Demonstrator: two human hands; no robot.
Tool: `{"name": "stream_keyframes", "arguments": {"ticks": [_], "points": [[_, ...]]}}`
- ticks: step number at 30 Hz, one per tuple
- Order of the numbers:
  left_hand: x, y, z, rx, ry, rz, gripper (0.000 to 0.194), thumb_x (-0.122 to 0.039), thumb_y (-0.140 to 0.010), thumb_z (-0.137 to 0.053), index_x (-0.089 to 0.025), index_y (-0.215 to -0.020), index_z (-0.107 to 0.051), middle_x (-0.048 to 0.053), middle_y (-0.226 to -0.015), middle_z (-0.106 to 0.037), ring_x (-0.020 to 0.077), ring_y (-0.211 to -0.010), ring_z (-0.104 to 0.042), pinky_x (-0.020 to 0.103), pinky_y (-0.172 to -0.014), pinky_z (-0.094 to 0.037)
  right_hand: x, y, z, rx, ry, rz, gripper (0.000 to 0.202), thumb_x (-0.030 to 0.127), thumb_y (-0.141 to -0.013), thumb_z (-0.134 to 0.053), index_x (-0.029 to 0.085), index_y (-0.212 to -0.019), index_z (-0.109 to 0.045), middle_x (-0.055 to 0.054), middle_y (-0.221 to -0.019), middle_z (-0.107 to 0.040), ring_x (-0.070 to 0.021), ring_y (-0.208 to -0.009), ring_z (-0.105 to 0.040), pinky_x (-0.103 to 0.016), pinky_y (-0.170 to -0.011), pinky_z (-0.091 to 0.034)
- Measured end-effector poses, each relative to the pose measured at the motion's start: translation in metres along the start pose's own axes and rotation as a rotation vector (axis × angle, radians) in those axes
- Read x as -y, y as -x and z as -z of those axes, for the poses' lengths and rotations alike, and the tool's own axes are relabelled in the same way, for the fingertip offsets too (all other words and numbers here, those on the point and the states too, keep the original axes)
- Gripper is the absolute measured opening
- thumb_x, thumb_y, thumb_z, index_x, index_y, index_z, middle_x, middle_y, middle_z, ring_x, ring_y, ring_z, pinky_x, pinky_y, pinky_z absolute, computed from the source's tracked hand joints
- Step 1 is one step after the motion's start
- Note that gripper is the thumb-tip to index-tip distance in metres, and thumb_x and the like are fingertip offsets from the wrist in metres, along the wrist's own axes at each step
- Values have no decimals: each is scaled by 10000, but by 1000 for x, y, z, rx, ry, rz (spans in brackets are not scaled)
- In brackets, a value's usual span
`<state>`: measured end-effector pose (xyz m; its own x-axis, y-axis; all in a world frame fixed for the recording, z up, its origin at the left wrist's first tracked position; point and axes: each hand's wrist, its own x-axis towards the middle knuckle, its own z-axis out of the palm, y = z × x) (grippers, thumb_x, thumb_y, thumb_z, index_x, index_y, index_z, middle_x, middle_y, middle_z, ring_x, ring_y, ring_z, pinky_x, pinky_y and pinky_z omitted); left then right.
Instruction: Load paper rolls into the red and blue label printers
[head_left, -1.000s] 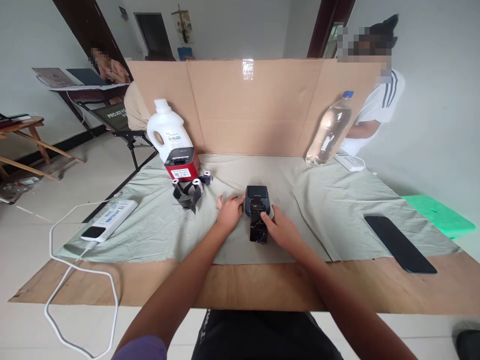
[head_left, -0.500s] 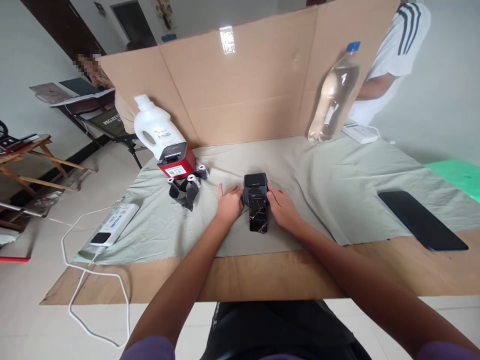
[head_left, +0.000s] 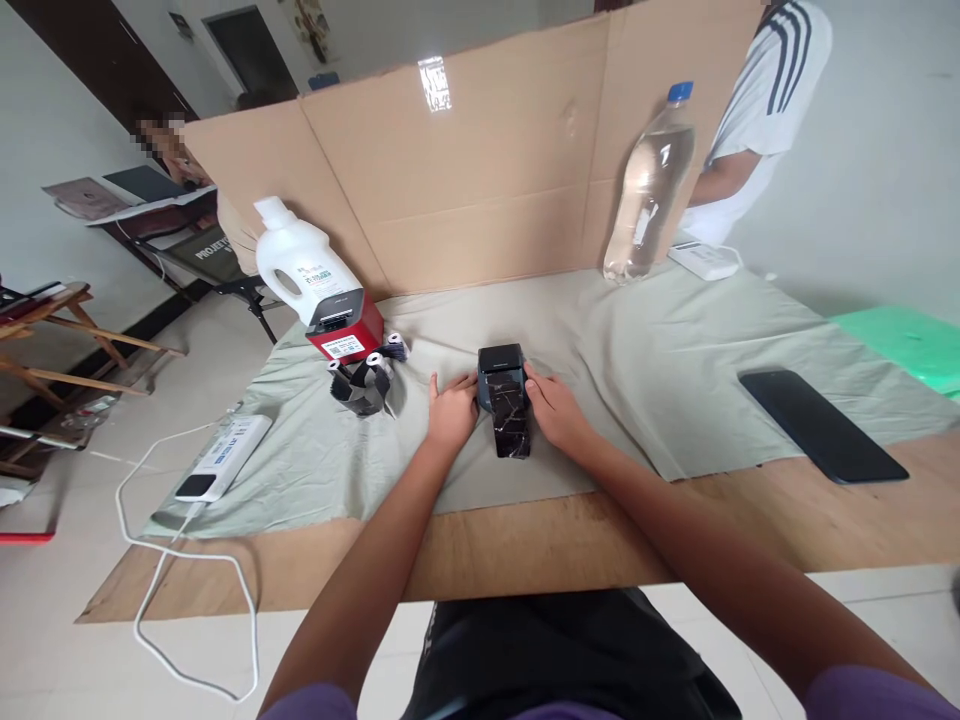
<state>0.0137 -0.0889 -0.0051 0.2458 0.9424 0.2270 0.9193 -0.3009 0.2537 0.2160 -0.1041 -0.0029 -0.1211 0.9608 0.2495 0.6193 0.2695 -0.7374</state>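
A small black portable printer [head_left: 500,358] sits on the grey-green cloth [head_left: 592,340] in front of me. From its front a strip of black marble-patterned paper [head_left: 511,415] hangs down toward me. At the printer's left edge is my left hand [head_left: 453,408], its fingertips against the casing and its thumb sticking up. My right hand [head_left: 556,405] presses the right side with its fingers. Together the two hands hold the printer between them; the fingertips at its sides are partly hidden. To the left lie several small paper rolls [head_left: 375,362] with dark, curled strips [head_left: 361,395].
Behind the rolls stand a red-and-black printer [head_left: 360,330] and a white jug [head_left: 304,255]. A water bottle [head_left: 649,190] leans by the cardboard screen [head_left: 465,190]. A phone [head_left: 821,425] lies right, a power bank [head_left: 225,455] with cable left. A person in white [head_left: 757,130] is behind.
The view has swung slightly, so most things sit a little farther left. Both hands stay at the printer's sides, with no clear change in their hold.
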Motion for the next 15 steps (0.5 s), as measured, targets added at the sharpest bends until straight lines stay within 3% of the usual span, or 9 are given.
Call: {"name": "stream_keyframes", "arguments": {"ticks": [5, 8, 11, 15], "points": [[5, -1, 4, -63, 57, 81, 540, -141, -930, -389, -281, -1416, -580, 40, -1435, -621, 241, -1326, -578, 571, -1263, -144, -3, 0, -1, -9, -22, 13, 559, 382, -1038, -281, 151, -1483, -529, -127, -1197, -715, -284, -1099, -584, -458, -1010, -465], [10, -3, 2, -117, 190, 14, 594, -136, -924, -385, -251, -1495, -500, 37, -1460, -600, 216, -1349, -561, 475, -1249, -275, -6, -1, -3, -9, -24, 17, 550, 371, -1041, -289, 151, -1483, -530, -128, -1203, -713, -285, -1101, -583, -456, -1010, -465], [14, -7, -2, -177, 340, -77, 602, -109, -900, -391, -221, -1472, -538, 18, -1502, -558, 197, -1396, -517, 383, -1225, -359, -7, -1, -5, -20, -24, 25, 549, 364, -1041, -293, 142, -1483, -531, -134, -1252, -698, -295, -1108, -578, -473, -1023, -459], [17, -17, -4, -214, 426, -41, 566, -136, -921, -387, -205, -1454, -563, 30, -1479, -581, 204, -1367, -549, 369, -1208, -389, -9, -2, -7, -35, -29, 34, 545, 365, -1039, -311, 133, -1479, -535, -138, -1320, -673, -300, -1105, -582, -485, -1027, -462]]}}
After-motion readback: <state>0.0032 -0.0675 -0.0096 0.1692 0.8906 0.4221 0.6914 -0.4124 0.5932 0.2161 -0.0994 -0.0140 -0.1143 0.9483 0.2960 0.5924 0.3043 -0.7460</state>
